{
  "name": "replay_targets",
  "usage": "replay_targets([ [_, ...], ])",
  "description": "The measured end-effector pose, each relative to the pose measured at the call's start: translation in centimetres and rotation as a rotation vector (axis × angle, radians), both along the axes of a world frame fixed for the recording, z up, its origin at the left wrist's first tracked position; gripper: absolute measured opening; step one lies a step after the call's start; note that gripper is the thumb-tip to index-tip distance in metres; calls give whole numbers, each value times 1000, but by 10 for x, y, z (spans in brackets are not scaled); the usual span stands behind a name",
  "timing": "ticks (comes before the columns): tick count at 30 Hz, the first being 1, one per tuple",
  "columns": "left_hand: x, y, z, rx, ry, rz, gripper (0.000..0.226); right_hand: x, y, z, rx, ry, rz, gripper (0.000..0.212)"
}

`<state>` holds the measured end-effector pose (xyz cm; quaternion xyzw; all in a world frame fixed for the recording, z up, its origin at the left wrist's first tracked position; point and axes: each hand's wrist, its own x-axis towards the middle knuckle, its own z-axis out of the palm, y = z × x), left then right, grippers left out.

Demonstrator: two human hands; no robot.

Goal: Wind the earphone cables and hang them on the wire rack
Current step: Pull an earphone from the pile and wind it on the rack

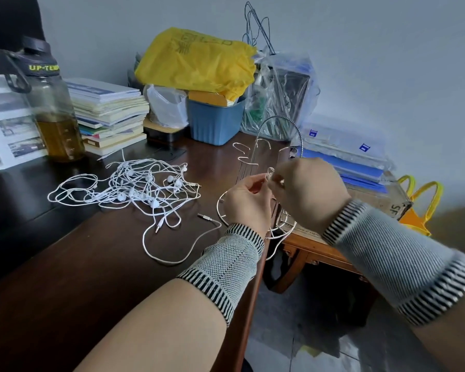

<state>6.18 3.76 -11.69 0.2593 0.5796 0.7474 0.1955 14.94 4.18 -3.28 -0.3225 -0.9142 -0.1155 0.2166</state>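
A silver wire rack [279,122] with curved hooks stands at the right edge of the dark wooden table [91,264]. In front of it my left hand [246,201] and my right hand [308,193] meet, both pinching a white earphone cable [177,259] between their fingertips close to a hook. That cable hangs below my wrists and trails left across the table to its jack plug. A tangled pile of white earphones [134,187] lies to the left. The rack's base is partly hidden by my hands.
A bottle of amber liquid [53,116] and a stack of books [109,114] stand at the back left. A blue bin [215,119], a yellow bag [196,60] and plastic bags crowd the back. Folders [344,157] lie on a lower stand to the right.
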Motion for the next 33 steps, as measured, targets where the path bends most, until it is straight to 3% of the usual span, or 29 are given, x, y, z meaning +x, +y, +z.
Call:
replay_targets([
  [4, 0, 2, -3, 1, 19, -18, 5, 27, 11, -21, -246, 395, -73, 11],
  [7, 2, 2, -4, -43, 81, 6, 22, 31, 20, -32, -379, 545, -108, 12],
  [13, 3, -3, -1, -69, 45, -18, 30, 24, 32, -38, -484, 596, -144, 13],
  [22, 5, -9, 4, -4, -1, -53, 9, 29, 33, -43, -638, 707, -119, 15],
  [26, 3, -8, 5, 4, 10, -29, 6, 58, 41, -52, -870, 694, -155, 16],
  [30, 2, -8, 4, 14, 9, -24, 3, 91, 51, -63, -1149, 885, -200, 15],
  [33, 3, -7, 5, 18, 17, -25, 8, 96, 51, -55, -1095, 969, -235, 16],
])
